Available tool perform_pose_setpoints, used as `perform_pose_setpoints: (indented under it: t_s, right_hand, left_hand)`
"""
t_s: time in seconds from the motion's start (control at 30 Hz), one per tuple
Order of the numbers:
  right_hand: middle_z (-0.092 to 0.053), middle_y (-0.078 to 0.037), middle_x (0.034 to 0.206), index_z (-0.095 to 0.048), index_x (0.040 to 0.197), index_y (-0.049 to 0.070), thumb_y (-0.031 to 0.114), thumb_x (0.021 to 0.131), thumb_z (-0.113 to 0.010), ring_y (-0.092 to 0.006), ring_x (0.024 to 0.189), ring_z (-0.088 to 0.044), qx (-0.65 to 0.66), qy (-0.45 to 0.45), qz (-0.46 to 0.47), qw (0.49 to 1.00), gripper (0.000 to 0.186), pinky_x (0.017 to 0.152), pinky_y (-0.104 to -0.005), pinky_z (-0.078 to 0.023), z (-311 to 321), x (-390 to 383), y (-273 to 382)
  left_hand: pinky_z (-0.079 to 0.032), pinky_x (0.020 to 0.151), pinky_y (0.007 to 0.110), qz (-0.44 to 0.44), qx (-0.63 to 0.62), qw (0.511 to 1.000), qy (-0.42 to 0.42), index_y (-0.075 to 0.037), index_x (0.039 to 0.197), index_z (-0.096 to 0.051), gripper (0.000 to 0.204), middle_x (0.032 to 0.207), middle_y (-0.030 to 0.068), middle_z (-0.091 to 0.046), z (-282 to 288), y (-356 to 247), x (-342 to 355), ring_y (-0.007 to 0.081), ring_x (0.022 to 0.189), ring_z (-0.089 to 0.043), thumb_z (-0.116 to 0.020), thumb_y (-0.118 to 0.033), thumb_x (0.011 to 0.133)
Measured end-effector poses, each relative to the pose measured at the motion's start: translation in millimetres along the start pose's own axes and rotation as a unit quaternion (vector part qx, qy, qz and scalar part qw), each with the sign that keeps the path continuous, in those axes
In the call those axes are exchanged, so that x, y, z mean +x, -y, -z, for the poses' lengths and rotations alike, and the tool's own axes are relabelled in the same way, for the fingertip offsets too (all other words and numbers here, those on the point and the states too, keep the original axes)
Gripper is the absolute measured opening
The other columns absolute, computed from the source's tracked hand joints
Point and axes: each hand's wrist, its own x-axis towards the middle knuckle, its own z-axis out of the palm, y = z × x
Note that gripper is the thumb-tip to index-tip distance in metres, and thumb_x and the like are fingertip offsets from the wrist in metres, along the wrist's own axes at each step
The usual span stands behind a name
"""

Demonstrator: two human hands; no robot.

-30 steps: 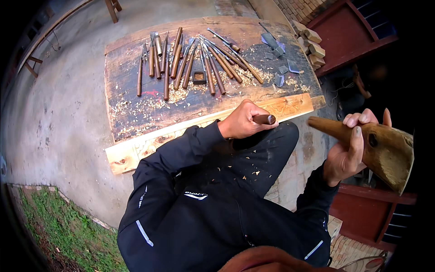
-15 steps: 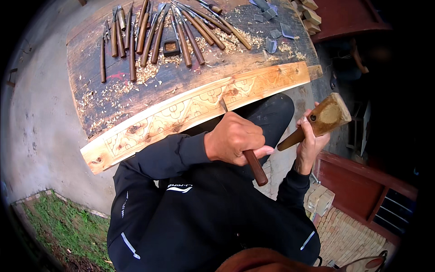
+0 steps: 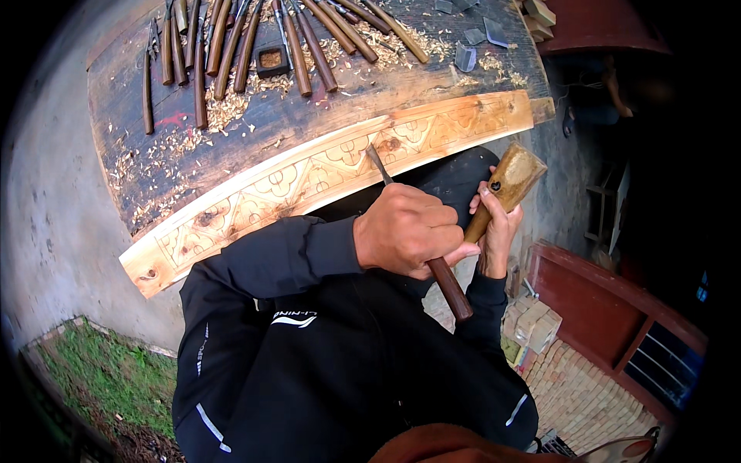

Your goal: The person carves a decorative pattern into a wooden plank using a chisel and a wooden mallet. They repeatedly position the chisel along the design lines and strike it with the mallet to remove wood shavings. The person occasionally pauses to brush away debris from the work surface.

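Gripping a chisel (image 3: pixel 450 289), left fingers (image 3: pixel 442 236) hide its middle while right fingers (image 3: pixel 490 202) clasp a mallet (image 3: pixel 517 174).

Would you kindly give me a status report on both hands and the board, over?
Left hand gripping chisel, blade tip at patterned board. Right hand holding wooden mallet. Loose shavings on bench, beyond board.

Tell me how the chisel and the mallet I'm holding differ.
The chisel is slim with a dark reddish-brown handle; the mallet is yellowish-brown with a thick, blocky head.
The chisel, in your left hand, points its metal blade at the patterned board; the mallet, in your right hand, is off the board.
Both have handles and are gripped.
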Motion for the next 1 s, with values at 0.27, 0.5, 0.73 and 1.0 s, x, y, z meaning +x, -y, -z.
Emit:
perform_pose_setpoints:
  t_s: [0.27,0.5,0.73,1.0]
  right_hand:
    - [-0.066,-0.01,0.094,-0.056,0.134,-0.009,0.003,0.088,-0.07,-0.0143,0.066,-0.062,-0.005,-0.001,-0.002,1.0,0.049,0.059,-0.0272,-0.051,0.9,1.3,-1.3]
    - [-0.068,-0.009,0.095,-0.057,0.133,-0.008,0.002,0.088,-0.07,-0.0139,0.071,-0.064,-0.015,-0.014,-0.006,1.0,0.048,0.064,-0.0275,-0.052,-1.3,-2.3,5.0]
    - [-0.07,-0.01,0.111,-0.062,0.129,-0.006,0.009,0.09,-0.075,-0.0156,0.089,-0.067,-0.224,-0.035,0.157,0.961,0.044,0.081,-0.0298,-0.054,37.2,5.1,7.1]
    - [-0.062,-0.009,0.102,-0.051,0.133,0.002,0.009,0.093,-0.066,-0.0174,0.08,-0.062,0.124,-0.079,0.525,0.838,0.043,0.079,-0.0315,-0.057,15.1,-22.3,170.5]
  left_hand:
    - [-0.033,0.041,0.036,0.009,0.018,1.0,0.008,-0.011,0.06,-0.045,0.044,0.058,0.003,-0.038,-4.0,3.3,-2.3,0.0213,0.046,-0.046,-0.084,-0.021,0.078]
    - [-0.037,0.043,0.038,0.06,0.013,0.998,0.032,-0.012,0.061,-0.052,0.039,0.057,0.0035,-0.046,-10.7,7.1,12.1,0.0226,0.048,-0.053,-0.082,-0.026,0.084]
    - [-0.037,0.044,0.037,0.151,0.042,0.987,-0.042,-0.009,0.055,-0.056,0.045,0.049,0.0088,-0.05,-10.8,23.1,45.4,0.0282,0.044,-0.054,-0.081,-0.027,0.087]
    - [-0.037,0.045,0.039,0.153,0.009,0.986,-0.067,-0.008,0.059,-0.06,0.038,0.05,0.0094,-0.051,-5.2,32.8,48.5,0.029,0.044,-0.051,-0.083,-0.025,0.085]
